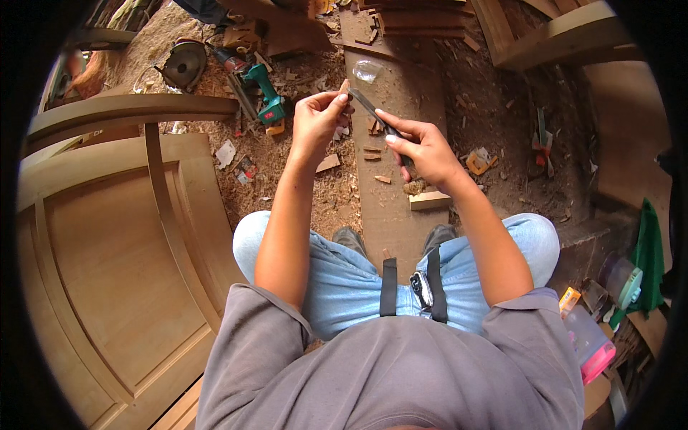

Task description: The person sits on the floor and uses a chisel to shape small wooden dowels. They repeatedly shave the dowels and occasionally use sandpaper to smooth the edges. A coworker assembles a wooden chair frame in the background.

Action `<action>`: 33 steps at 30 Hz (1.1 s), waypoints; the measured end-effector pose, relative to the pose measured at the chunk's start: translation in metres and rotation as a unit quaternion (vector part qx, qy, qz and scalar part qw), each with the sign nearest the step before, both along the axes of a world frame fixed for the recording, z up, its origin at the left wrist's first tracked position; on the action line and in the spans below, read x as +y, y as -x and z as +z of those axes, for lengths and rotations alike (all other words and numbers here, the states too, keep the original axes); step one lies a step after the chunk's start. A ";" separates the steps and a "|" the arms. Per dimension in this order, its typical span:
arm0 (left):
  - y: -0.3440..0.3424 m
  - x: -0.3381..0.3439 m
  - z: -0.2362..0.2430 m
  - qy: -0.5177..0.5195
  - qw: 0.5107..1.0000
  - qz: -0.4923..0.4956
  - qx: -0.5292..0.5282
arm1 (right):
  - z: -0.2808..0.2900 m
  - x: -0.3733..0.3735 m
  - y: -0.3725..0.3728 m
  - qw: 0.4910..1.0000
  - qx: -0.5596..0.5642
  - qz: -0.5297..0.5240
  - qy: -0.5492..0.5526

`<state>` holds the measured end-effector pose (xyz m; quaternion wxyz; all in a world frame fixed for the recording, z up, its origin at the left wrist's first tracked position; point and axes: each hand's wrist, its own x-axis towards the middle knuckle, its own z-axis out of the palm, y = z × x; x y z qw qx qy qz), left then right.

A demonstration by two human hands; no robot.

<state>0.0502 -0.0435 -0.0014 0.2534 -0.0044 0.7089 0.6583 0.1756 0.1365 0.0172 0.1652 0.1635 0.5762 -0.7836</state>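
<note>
My left hand (pixel 317 123) pinches a small pointed piece of wood (pixel 345 87) between thumb and fingertips. In my right hand (pixel 428 152) is a chisel (pixel 374 110) with a long dark flat blade, its far end at the wood piece. My right fingers wrap round the tool and partly hide it; a frayed brown end shows below them. Under both hands lies a long wooden plank (pixel 387 222), with several small wood offcuts (pixel 373 153) and a pale wood block (pixel 430 201) on it.
Left, a panelled wooden door (pixel 122 265) and a curved frame piece (pixel 136 109). Beyond my left hand lie a green cordless power tool (pixel 266 93) and a circular saw (pixel 183 64) among shavings. Wooden frames (pixel 566 36) stand far right; a plastic container (pixel 620 279) sits near right.
</note>
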 end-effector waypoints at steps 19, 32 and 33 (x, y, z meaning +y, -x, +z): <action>-0.008 0.009 0.006 -0.114 0.988 0.101 -0.033 | 0.010 0.018 0.011 0.998 0.050 -0.007 0.028; -0.015 0.006 0.008 0.013 0.995 -0.091 0.025 | 0.021 0.005 0.022 0.974 -0.052 -0.215 -0.036; -0.027 0.011 0.008 -0.020 0.991 -0.129 0.001 | 0.026 0.023 0.027 0.946 -0.014 -0.319 -0.066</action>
